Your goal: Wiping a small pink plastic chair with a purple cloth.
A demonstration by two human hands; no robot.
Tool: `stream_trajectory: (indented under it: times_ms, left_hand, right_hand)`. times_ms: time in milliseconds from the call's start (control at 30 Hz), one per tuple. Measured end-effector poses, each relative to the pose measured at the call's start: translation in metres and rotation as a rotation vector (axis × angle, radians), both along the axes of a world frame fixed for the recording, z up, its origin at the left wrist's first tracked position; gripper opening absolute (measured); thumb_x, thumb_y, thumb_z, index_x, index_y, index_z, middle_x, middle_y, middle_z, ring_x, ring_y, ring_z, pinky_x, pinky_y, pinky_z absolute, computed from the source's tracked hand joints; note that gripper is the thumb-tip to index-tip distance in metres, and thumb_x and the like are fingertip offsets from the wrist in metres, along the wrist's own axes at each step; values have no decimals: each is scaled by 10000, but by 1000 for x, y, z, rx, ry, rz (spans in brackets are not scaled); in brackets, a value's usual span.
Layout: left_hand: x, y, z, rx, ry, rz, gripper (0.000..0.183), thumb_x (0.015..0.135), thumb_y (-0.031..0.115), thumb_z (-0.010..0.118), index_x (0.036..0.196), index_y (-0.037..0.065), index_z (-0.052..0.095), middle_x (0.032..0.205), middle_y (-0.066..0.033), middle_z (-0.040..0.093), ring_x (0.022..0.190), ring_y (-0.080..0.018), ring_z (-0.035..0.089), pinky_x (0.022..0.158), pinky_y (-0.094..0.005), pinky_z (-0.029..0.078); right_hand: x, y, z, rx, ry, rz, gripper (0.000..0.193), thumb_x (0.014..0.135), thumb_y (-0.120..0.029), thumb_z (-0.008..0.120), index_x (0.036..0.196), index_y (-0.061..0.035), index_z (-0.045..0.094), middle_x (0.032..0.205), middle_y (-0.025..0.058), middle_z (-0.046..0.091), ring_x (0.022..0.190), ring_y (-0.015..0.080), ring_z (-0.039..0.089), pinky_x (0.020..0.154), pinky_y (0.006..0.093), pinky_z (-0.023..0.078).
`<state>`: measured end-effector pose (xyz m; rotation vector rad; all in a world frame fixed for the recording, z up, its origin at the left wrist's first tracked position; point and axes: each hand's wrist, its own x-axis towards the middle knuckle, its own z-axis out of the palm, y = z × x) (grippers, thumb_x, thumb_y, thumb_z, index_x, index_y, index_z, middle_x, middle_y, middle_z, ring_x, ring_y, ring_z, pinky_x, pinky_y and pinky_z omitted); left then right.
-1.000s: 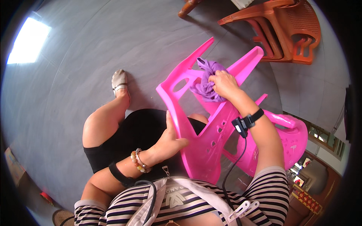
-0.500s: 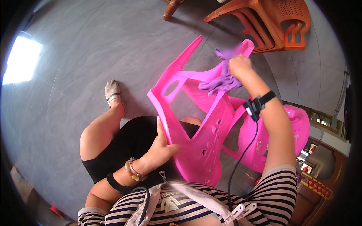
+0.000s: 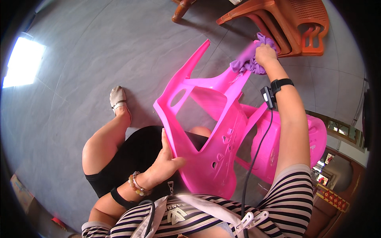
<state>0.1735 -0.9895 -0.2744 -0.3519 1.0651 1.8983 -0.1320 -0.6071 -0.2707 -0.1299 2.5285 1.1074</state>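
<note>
A pink plastic chair (image 3: 210,162) lies tipped over at my lap, its legs pointing away from me. My left hand (image 3: 163,163) grips the chair's near left edge, thumb on the pink surface and fingers along and behind the rim. Out at the end of a far right leg, my right hand (image 3: 266,55) is closed around a purple cloth (image 3: 248,63). The cloth is bunched over that leg and hides its tip. My right fingers are partly hidden by the cloth.
Another pink plastic chair (image 3: 299,139) stands to the right, partly behind my right arm. Stacked orange chairs (image 3: 278,23) are at the far right, near my right hand. A brown wooden leg (image 3: 182,10) shows at the far edge. A black cable (image 3: 254,158) hangs from my right wrist.
My right hand has moved farther out along the chair leg with the purple cloth, toward its tip. The chair has shifted slightly; my left hand still holds its edge.
</note>
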Motion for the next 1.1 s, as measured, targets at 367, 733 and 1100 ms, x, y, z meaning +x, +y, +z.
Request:
stream_trajectory:
  times_ms: [367,733,1100]
  left_hand:
    - [4,1,-3,-29,60,27,1042,779,-26,566,1509,37,-176,1411,-111,330,1187,-176,425,960,-281,414]
    - [-1,2,2,8,19,-11,1032,768,-38,545,1523,69,-149,1445,-96,299,1256,-178,379,996,-278,384]
    - [-1,3,1,-9,40,5,1037,764,-43,557,1533,85,-128,1440,-91,308,1258,-170,376,1004,-279,382]
  right_hand:
    - [127,-65,-11,-462,-321,98,234,758,-121,580,893,12,718,1042,192,655,998,347,625,841,438,531]
    - [113,-58,-18,-394,-98,12,226,762,-187,602,877,-57,746,1031,119,692,1015,319,625,856,402,537]
    - [3,36,-4,47,243,-3,242,884,-180,538,1010,-114,733,1234,31,573,1157,261,522,850,453,526]
